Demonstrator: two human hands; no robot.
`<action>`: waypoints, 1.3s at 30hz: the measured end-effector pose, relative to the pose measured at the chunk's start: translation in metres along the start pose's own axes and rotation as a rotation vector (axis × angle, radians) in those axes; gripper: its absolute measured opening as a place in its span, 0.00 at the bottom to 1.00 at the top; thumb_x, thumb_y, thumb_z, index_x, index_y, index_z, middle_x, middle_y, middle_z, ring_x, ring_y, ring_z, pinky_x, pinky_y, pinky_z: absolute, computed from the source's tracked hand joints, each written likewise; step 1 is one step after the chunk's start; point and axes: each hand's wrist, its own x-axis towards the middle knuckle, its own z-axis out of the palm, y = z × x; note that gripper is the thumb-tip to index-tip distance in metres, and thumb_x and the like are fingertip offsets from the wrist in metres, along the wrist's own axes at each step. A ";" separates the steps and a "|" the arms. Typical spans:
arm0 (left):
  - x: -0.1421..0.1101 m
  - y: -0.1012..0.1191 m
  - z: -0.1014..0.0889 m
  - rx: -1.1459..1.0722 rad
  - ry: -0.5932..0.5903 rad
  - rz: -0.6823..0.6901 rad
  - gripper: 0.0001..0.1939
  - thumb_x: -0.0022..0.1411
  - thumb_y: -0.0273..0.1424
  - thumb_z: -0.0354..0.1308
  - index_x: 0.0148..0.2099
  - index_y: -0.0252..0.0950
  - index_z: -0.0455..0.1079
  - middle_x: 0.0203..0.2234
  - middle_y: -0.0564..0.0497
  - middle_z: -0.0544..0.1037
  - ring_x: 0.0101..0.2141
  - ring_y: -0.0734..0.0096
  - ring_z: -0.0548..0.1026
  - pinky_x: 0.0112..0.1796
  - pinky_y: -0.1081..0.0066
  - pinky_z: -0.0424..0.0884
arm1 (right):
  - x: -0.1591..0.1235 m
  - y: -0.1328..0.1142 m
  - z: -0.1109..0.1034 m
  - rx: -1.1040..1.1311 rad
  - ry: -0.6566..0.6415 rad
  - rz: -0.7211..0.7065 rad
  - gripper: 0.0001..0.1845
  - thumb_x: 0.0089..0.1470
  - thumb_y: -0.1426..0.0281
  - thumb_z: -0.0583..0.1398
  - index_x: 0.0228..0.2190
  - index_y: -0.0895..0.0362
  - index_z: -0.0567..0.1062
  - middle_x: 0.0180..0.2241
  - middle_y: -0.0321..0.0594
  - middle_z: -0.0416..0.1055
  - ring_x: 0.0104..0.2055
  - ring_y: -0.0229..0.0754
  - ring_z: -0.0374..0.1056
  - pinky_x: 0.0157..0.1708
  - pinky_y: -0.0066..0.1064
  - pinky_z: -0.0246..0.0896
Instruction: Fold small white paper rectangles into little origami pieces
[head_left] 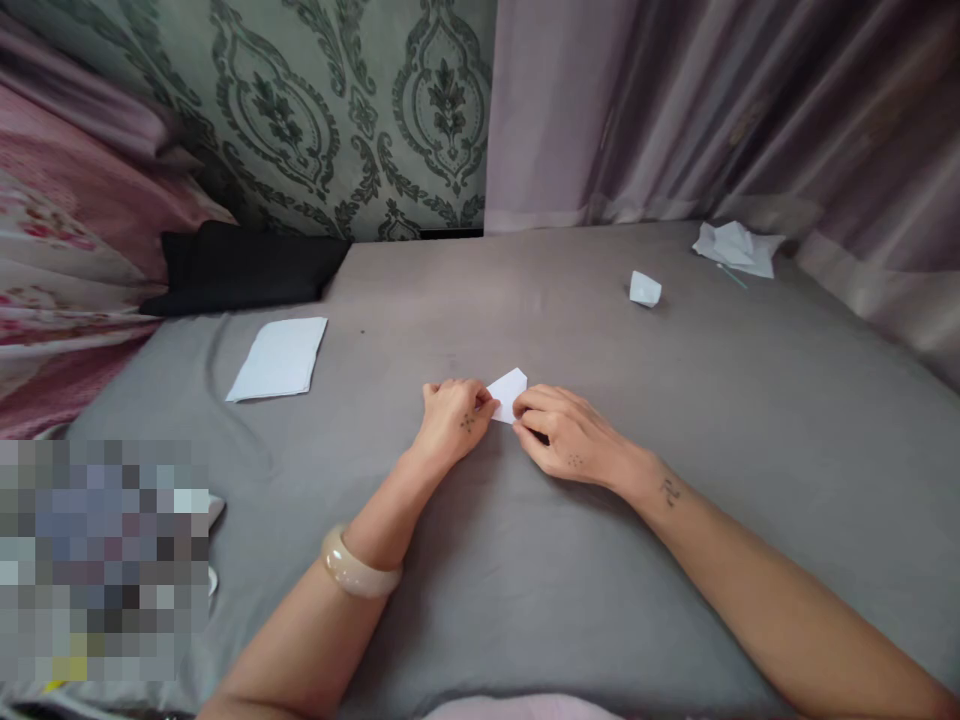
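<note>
A small folded piece of white paper (508,393) lies on the grey bedsheet (480,300) in front of me. My left hand (454,420) pinches its left side between fingers and thumb. My right hand (562,432) grips its lower right edge, so both hands hold the paper. Part of the fold is hidden by my fingers. A pale bangle (361,562) circles my left wrist.
A stack of white paper sheets (277,359) lies to the left. A small folded paper piece (645,289) and crumpled white paper (739,249) sit at the far right. A black cushion (240,268) lies against the patterned wall; curtains hang behind. A pixelated patch covers the lower left.
</note>
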 end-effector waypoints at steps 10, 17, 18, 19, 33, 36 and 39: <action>0.001 0.003 -0.003 -0.001 -0.016 -0.009 0.10 0.60 0.34 0.53 0.31 0.36 0.72 0.29 0.48 0.79 0.35 0.61 0.73 0.41 0.60 0.57 | 0.011 0.021 0.001 0.197 -0.079 -0.038 0.08 0.60 0.72 0.55 0.28 0.56 0.71 0.33 0.40 0.69 0.38 0.41 0.63 0.39 0.32 0.61; 0.004 0.005 -0.005 -0.032 -0.060 -0.060 0.10 0.60 0.34 0.53 0.31 0.36 0.73 0.27 0.49 0.78 0.32 0.62 0.74 0.42 0.59 0.57 | 0.007 0.028 0.010 0.235 -0.042 -0.040 0.10 0.59 0.72 0.56 0.42 0.52 0.74 0.46 0.42 0.68 0.46 0.41 0.64 0.46 0.34 0.62; 0.004 0.005 -0.005 -0.033 -0.061 -0.067 0.10 0.60 0.34 0.53 0.31 0.36 0.73 0.28 0.49 0.78 0.32 0.62 0.74 0.42 0.59 0.57 | 0.007 0.028 0.010 0.217 -0.043 -0.057 0.11 0.59 0.72 0.56 0.43 0.52 0.74 0.46 0.42 0.68 0.46 0.42 0.64 0.46 0.34 0.62; 0.005 0.005 -0.005 -0.033 -0.062 -0.072 0.10 0.60 0.34 0.53 0.31 0.36 0.73 0.28 0.49 0.79 0.32 0.62 0.74 0.42 0.58 0.58 | 0.007 0.028 0.010 0.193 -0.048 -0.072 0.12 0.60 0.71 0.55 0.43 0.52 0.74 0.46 0.42 0.68 0.46 0.42 0.64 0.45 0.34 0.63; 0.004 0.006 -0.002 0.020 -0.055 -0.052 0.10 0.60 0.32 0.51 0.32 0.36 0.72 0.30 0.48 0.78 0.35 0.61 0.73 0.40 0.60 0.59 | 0.003 0.015 0.005 0.024 -0.076 -0.088 0.16 0.62 0.73 0.51 0.47 0.55 0.73 0.47 0.42 0.71 0.43 0.45 0.64 0.43 0.38 0.65; 0.003 0.004 0.000 0.022 -0.041 -0.042 0.10 0.61 0.32 0.51 0.33 0.36 0.71 0.31 0.48 0.78 0.36 0.61 0.73 0.40 0.60 0.59 | 0.002 0.015 0.005 0.026 -0.083 -0.108 0.17 0.62 0.73 0.51 0.48 0.55 0.72 0.48 0.43 0.70 0.44 0.45 0.63 0.44 0.39 0.65; 0.000 0.000 0.000 0.025 -0.010 -0.010 0.09 0.62 0.32 0.50 0.34 0.36 0.70 0.32 0.49 0.77 0.37 0.62 0.72 0.41 0.61 0.59 | 0.002 0.016 0.005 0.045 -0.066 -0.115 0.17 0.61 0.74 0.51 0.49 0.55 0.72 0.48 0.42 0.70 0.43 0.44 0.62 0.45 0.39 0.64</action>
